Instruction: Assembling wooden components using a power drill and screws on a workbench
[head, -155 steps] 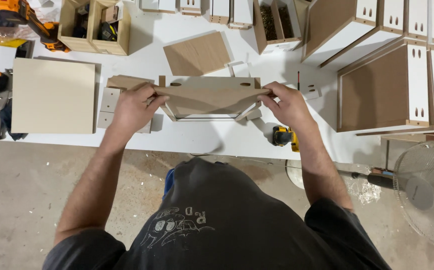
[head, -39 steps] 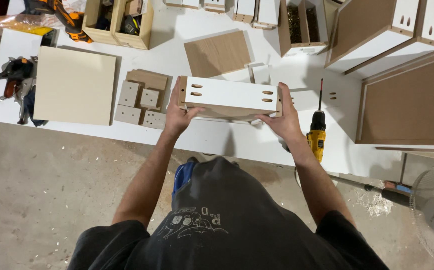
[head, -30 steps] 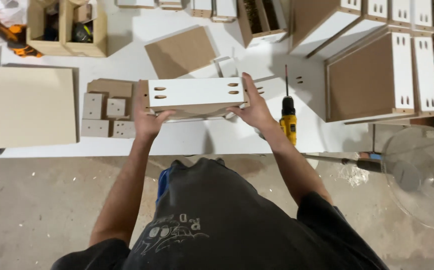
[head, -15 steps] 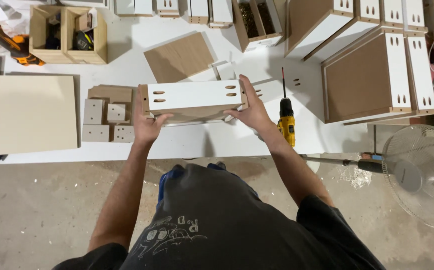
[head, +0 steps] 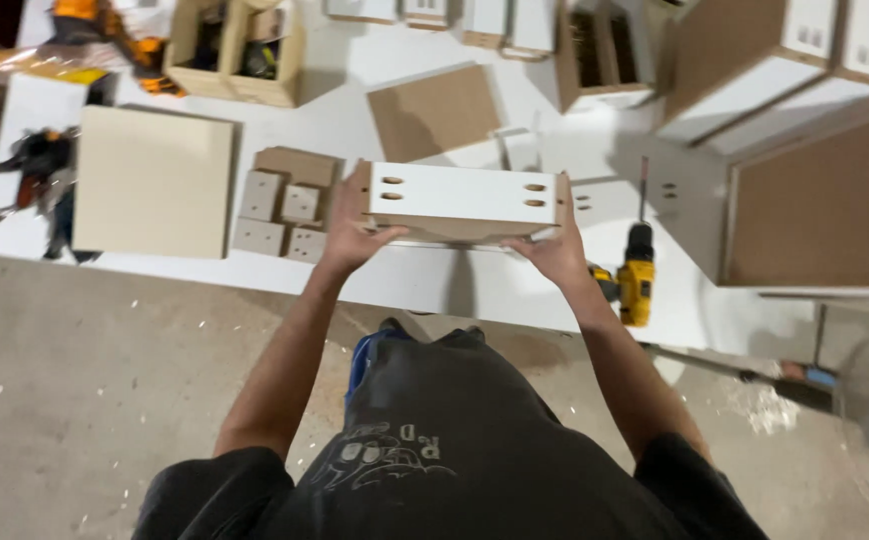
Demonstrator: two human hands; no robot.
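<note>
A white drawer box (head: 460, 198) with slotted holes near both ends is held above the white workbench (head: 515, 290), its white panel facing up. My left hand (head: 353, 232) grips its left end and my right hand (head: 552, 250) grips its right end. Both arms reach forward from my body. A yellow and black cordless drill (head: 639, 272) lies on the bench just right of my right hand.
A beige square board (head: 155, 182) lies at left, with small white blocks (head: 280, 213) beside it. A brown panel (head: 437, 110) lies behind the box. Assembled drawer boxes (head: 815, 200) crowd the right side. Wooden crates (head: 238, 50) sit at the back left.
Earlier the box lay on the bench with its brown bottom showing. It has been lifted and turned so its white slotted panel faces up. Both hands stay on its ends.
</note>
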